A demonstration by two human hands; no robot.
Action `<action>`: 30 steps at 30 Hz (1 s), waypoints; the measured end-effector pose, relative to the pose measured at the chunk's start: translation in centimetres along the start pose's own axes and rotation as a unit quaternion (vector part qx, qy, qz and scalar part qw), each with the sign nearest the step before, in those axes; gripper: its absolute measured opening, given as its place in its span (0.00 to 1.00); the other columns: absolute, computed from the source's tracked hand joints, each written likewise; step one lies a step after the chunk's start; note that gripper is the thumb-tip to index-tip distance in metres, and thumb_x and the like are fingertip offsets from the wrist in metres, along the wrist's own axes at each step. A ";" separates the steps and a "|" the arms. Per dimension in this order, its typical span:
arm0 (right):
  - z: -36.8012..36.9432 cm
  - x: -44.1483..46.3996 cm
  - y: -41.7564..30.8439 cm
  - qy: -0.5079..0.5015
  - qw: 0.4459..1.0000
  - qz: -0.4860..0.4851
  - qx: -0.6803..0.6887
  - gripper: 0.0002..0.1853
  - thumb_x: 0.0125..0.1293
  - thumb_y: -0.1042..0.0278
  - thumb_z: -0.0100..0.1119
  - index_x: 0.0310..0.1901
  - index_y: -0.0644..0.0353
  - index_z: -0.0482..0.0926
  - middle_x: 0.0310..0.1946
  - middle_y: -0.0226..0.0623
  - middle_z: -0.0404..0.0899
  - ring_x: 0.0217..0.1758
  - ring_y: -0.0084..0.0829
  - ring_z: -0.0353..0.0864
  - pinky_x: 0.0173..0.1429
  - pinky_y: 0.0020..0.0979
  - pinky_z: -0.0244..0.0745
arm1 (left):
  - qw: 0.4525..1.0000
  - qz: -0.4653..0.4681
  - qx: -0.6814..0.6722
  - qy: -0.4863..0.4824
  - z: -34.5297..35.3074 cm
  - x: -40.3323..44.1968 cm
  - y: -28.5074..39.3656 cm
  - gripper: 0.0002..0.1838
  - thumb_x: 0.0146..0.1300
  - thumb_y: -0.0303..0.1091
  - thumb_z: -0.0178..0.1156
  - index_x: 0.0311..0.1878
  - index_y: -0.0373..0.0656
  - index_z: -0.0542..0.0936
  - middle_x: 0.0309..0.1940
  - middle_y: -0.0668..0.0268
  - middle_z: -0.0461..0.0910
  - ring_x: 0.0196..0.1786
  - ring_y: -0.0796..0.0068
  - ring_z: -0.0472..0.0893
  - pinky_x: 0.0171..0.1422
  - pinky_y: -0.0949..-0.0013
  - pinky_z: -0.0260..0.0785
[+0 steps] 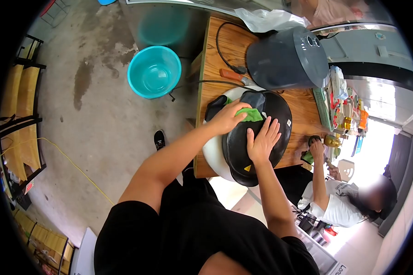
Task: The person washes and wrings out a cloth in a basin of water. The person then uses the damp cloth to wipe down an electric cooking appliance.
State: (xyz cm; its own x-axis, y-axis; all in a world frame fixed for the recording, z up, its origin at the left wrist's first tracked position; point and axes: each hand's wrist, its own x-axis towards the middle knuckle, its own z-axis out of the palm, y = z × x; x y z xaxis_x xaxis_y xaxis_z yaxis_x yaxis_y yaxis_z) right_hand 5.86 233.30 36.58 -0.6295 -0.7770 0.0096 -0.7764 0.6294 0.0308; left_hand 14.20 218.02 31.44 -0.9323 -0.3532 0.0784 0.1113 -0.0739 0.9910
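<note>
A glossy black rounded appliance with a white lower part lies on the wooden table in front of me. My left hand is closed on a green cloth, which it presses against the upper part of the appliance. Flat on the black surface lies my right hand, its fingers stretched out and nothing in it. A small yellow triangular label shows near the appliance's lower edge.
A large dark grey cylindrical appliance stands further along the wooden table. Near it lie an orange-handled tool and black cords. A turquoise basin is left of the table. On the right, another person handles something dark and green.
</note>
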 end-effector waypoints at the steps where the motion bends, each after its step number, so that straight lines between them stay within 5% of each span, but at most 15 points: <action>1: 0.1 0.0 -0.1 0.000 1.000 0.005 -0.001 0.41 0.63 0.43 0.43 0.67 0.69 0.49 0.67 0.62 0.43 0.71 0.59 0.40 0.69 0.58 0.34 | 0.996 -0.005 0.052 0.079 0.9 -1.3 0.5 0.17 0.64 0.34 0.50 0.55 0.42 0.70 0.53 0.55 0.69 0.58 0.57 0.68 0.63 0.63 0.58; 2: 0.1 0.1 -0.2 0.001 1.000 0.007 0.002 0.41 0.63 0.43 0.43 0.67 0.69 0.49 0.67 0.62 0.43 0.71 0.59 0.40 0.69 0.58 0.34 | 0.982 -0.009 0.104 0.158 1.7 -2.5 0.9 0.19 0.64 0.34 0.49 0.58 0.43 0.68 0.56 0.54 0.68 0.60 0.54 0.66 0.65 0.61 0.56; 8: 0.1 -0.1 -0.2 0.001 1.000 0.012 -0.002 0.41 0.63 0.43 0.43 0.67 0.67 0.49 0.67 0.61 0.43 0.71 0.58 0.40 0.69 0.58 0.34 | 0.959 -0.062 0.136 0.243 7.1 -8.9 1.1 0.31 0.68 0.41 0.44 0.68 0.37 0.50 0.64 0.44 0.55 0.67 0.45 0.54 0.70 0.56 0.45; 12: 0.3 -0.1 -0.2 0.009 1.000 0.012 -0.006 0.40 0.63 0.43 0.43 0.67 0.67 0.49 0.67 0.61 0.44 0.71 0.58 0.40 0.69 0.59 0.35 | 0.953 -0.171 0.036 0.249 11.5 -12.5 2.2 0.34 0.69 0.40 0.43 0.69 0.34 0.41 0.68 0.49 0.47 0.70 0.54 0.49 0.72 0.62 0.40; 14: 0.3 -0.1 -0.1 0.014 1.000 0.012 -0.004 0.40 0.63 0.43 0.43 0.67 0.67 0.49 0.67 0.61 0.44 0.71 0.58 0.40 0.68 0.59 0.35 | 0.957 -0.142 -0.104 0.229 13.5 -13.8 1.9 0.33 0.70 0.36 0.42 0.69 0.34 0.39 0.69 0.54 0.47 0.70 0.63 0.48 0.71 0.67 0.40; 16: 0.5 -0.1 -0.1 0.024 1.000 0.008 -0.005 0.40 0.63 0.43 0.43 0.67 0.67 0.49 0.67 0.61 0.45 0.70 0.58 0.41 0.68 0.59 0.35 | 0.936 -0.176 -0.198 0.232 14.1 -14.4 3.0 0.31 0.71 0.34 0.41 0.70 0.35 0.40 0.67 0.59 0.50 0.69 0.70 0.51 0.70 0.71 0.42; 19: 0.4 -0.2 -0.1 0.034 0.999 0.006 0.002 0.40 0.63 0.43 0.43 0.67 0.67 0.50 0.66 0.62 0.45 0.70 0.58 0.42 0.68 0.59 0.36 | 0.826 -0.307 -0.416 0.225 13.3 -15.0 3.8 0.24 0.68 0.35 0.48 0.64 0.40 0.57 0.56 0.63 0.66 0.57 0.72 0.66 0.61 0.70 0.56; 22: 0.6 -0.3 0.0 0.046 0.999 0.004 0.007 0.40 0.63 0.42 0.44 0.66 0.67 0.51 0.66 0.62 0.46 0.70 0.58 0.43 0.68 0.59 0.36 | 0.773 -0.387 -0.482 0.139 9.8 -15.7 4.5 0.18 0.67 0.31 0.49 0.59 0.38 0.67 0.50 0.63 0.73 0.52 0.71 0.73 0.60 0.68 0.63; 23: 0.6 -0.5 0.0 0.053 0.999 0.008 0.012 0.40 0.63 0.42 0.44 0.66 0.67 0.51 0.66 0.62 0.46 0.70 0.58 0.43 0.68 0.59 0.36 | 0.756 -0.396 -0.497 0.157 8.4 -16.0 4.8 0.13 0.64 0.28 0.51 0.52 0.38 0.72 0.44 0.63 0.77 0.44 0.69 0.78 0.52 0.65 0.70; 26: 0.6 -0.4 0.1 0.060 0.998 0.015 0.018 0.40 0.63 0.42 0.44 0.66 0.67 0.52 0.66 0.62 0.46 0.70 0.58 0.43 0.68 0.59 0.36 | 0.782 -0.354 -0.443 0.257 2.3 -14.9 8.0 0.19 0.63 0.31 0.54 0.57 0.41 0.68 0.45 0.64 0.76 0.44 0.71 0.76 0.52 0.66 0.70; 27: 0.5 -0.5 0.0 0.058 0.998 0.014 0.017 0.40 0.63 0.42 0.45 0.66 0.67 0.52 0.66 0.62 0.46 0.70 0.58 0.43 0.68 0.59 0.36 | 0.858 -0.265 -0.363 0.249 0.3 -14.3 7.2 0.20 0.65 0.36 0.53 0.58 0.40 0.66 0.47 0.64 0.74 0.47 0.73 0.75 0.51 0.68 0.69; 30: 0.5 -0.6 0.0 0.064 0.998 0.013 0.018 0.40 0.62 0.42 0.45 0.66 0.67 0.52 0.66 0.62 0.46 0.70 0.58 0.43 0.69 0.58 0.36 | 0.901 -0.178 -0.289 0.270 -3.8 -8.9 8.1 0.19 0.67 0.44 0.49 0.51 0.37 0.73 0.45 0.66 0.75 0.47 0.75 0.73 0.53 0.70 0.65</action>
State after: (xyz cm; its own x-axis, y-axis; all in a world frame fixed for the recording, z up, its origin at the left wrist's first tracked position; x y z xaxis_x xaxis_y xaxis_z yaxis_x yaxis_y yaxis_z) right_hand 6.17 233.76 36.04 -0.6426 -0.7539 0.1370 -0.7616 0.6480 -0.0062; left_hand 24.75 217.00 38.36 -0.6589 -0.6019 -0.4512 0.1441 -0.6897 0.7097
